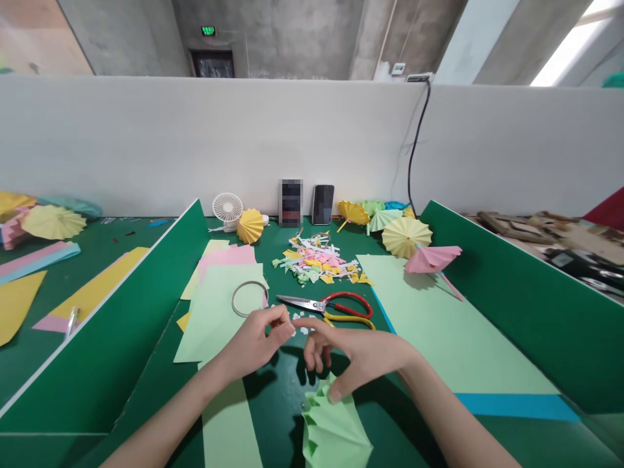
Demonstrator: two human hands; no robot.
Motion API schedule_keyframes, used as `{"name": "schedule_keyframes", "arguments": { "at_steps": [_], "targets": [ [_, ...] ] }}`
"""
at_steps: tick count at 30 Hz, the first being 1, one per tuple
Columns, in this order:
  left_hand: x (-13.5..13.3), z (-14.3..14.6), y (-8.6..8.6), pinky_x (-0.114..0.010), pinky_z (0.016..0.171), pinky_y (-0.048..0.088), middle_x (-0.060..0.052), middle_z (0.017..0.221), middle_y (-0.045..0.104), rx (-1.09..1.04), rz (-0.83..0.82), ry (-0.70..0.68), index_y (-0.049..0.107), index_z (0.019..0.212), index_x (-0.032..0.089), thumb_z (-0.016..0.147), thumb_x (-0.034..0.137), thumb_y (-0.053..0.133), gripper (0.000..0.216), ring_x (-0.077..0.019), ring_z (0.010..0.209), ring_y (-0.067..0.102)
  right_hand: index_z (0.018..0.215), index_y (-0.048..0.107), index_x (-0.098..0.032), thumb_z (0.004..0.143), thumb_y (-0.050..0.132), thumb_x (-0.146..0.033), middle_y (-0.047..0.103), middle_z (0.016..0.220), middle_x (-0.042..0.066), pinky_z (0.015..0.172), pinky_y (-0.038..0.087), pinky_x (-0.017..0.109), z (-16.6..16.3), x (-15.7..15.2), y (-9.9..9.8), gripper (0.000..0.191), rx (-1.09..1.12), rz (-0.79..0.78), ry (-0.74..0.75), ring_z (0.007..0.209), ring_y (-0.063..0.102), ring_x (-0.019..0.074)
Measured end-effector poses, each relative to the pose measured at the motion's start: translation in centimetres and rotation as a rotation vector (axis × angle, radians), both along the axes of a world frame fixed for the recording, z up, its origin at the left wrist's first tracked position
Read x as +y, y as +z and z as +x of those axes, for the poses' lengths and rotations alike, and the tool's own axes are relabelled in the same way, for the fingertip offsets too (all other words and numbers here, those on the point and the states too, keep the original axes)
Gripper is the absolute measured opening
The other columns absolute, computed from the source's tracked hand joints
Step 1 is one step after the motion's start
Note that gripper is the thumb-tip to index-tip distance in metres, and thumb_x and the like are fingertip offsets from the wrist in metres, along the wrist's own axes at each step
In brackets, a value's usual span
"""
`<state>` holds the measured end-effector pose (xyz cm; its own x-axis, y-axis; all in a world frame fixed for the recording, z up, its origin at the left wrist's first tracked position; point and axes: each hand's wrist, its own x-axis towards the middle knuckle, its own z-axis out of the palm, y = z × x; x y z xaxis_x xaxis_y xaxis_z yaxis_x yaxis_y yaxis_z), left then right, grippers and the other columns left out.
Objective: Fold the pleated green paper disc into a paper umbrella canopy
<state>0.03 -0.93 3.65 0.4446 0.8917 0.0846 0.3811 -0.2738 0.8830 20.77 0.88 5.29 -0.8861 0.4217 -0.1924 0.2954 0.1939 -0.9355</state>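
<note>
Bare left hand [259, 339]: thumb and fingertips together.
Bare right hand [363, 351]: index tip by the left fingertips, thumb over the pleated light-green paper piece [335, 429] at 6 o'clock.
Red-and-yellow-handled steel scissors [319, 305]: 1 o'clock from the hands.
Multicoloured paper-scrap heap [318, 261]: 12 o'clock, farther off.
Pink pleated-paper parasol [431, 260]: 2 o'clock.

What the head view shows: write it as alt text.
A person's left hand curls in a pinch beside the right hand, which is over pleated green paper; beyond lie scissors, paper scraps and paper umbrellas on a green desk.
</note>
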Motion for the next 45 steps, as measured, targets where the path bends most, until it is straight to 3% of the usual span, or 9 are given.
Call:
{"name": "schedule_keyframes", "arguments": {
  "at_steps": [4,7,12,19,29,32,35,41,45],
  "targets": [
    [0.1,0.1,-0.1,-0.021,0.052,0.029,0.004,0.060,0.034,-0.043,0.002,0.067,0.035,0.061,0.018,0.084,0.044,0.036,0.034,-0.0097,0.057,0.034,0.129,0.031,-0.024,0.066,0.051,-0.002,0.056,0.076,-0.003,0.061,0.043,0.021,-0.9,-0.2,-0.6,0.069,-0.048,0.040,-0.160,0.064,0.051,0.0090],
    [0.2,0.1,-0.2,-0.021,0.055,0.034,0.003,0.062,0.040,-0.104,0.058,0.178,0.042,0.066,0.019,0.085,0.040,0.036,0.029,-0.0102,0.059,0.039,0.123,0.036,-0.023,0.071,0.047,-0.005,0.052,0.075,-0.003,0.063,0.043,0.022,-1.4,-0.1,-1.1,0.056,0.061,0.157,-0.403,0.065,0.049,0.0090],
    [0.4,-0.2,-0.4,-0.028,0.080,0.042,-0.004,0.094,0.050,-0.093,0.235,0.241,0.056,0.087,0.022,0.084,0.036,0.042,0.020,-0.0170,0.094,0.049,0.119,0.034,-0.021,0.075,0.045,-0.012,0.048,0.074,-0.003,0.061,0.044,0.024,-2.0,0.1,-1.6,0.046,0.152,0.415,-0.732,0.061,0.047,0.0098],
    [0.2,-0.1,-1.3,-0.042,0.094,0.036,-0.008,0.114,0.044,0.178,0.384,0.222,0.057,0.095,0.025,0.075,0.038,0.055,0.024,-0.0258,0.111,0.042,0.119,0.033,-0.022,0.078,0.043,-0.015,0.048,0.072,-0.002,0.058,0.045,0.025,-2.7,-0.4,-1.7,0.042,0.187,0.507,-0.773,0.060,0.048,0.0109],
    [0.1,0.2,-1.1,-0.040,0.090,0.040,-0.007,0.111,0.048,0.188,0.355,0.203,0.054,0.084,0.022,0.073,0.026,0.055,0.011,-0.0229,0.106,0.048,0.113,0.040,-0.021,0.080,0.045,-0.021,0.048,0.071,-0.002,0.060,0.044,0.025,-2.4,0.1,-2.1,0.034,0.234,0.382,-0.830,0.064,0.050,0.0114],
    [0.1,0.1,-1.2,-0.040,0.092,0.040,-0.007,0.114,0.045,0.197,0.345,0.177,0.053,0.097,0.024,0.075,0.027,0.053,0.022,-0.0226,0.108,0.046,0.112,0.040,-0.021,0.079,0.045,-0.021,0.048,0.071,-0.002,0.060,0.044,0.024,-2.4,0.3,-2.0,0.033,0.244,0.358,-0.839,0.064,0.050,0.0114],
    [0.0,0.1,-1.3,-0.043,0.094,0.038,-0.009,0.120,0.042,0.234,0.388,0.167,0.051,0.108,0.027,0.077,0.032,0.052,0.031,-0.0249,0.113,0.041,0.113,0.040,-0.021,0.080,0.045,-0.020,0.049,0.072,-0.002,0.061,0.045,0.025,-2.5,0.0,-1.9,0.033,0.237,0.416,-0.825,0.065,0.051,0.0116],
    [-0.5,0.6,-1.5,-0.047,0.092,0.038,-0.011,0.117,0.045,0.272,0.507,0.240,0.054,0.096,0.022,0.079,0.035,0.051,0.023,-0.0285,0.113,0.040,0.114,0.040,-0.022,0.081,0.043,-0.016,0.052,0.074,0.000,0.061,0.046,0.025,-3.1,-0.8,-2.0,0.034,0.208,0.608,-0.796,0.064,0.052,0.0121],
    [-0.8,0.9,-1.4,-0.044,0.092,0.038,-0.010,0.114,0.045,0.224,0.466,0.271,0.053,0.088,0.022,0.081,0.031,0.047,0.012,-0.0258,0.113,0.041,0.114,0.041,-0.022,0.082,0.041,-0.015,0.054,0.075,0.000,0.062,0.047,0.026,-3.5,-1.2,-2.4,0.033,0.188,0.715,-0.791,0.066,0.055,0.0133]
  ]
}}
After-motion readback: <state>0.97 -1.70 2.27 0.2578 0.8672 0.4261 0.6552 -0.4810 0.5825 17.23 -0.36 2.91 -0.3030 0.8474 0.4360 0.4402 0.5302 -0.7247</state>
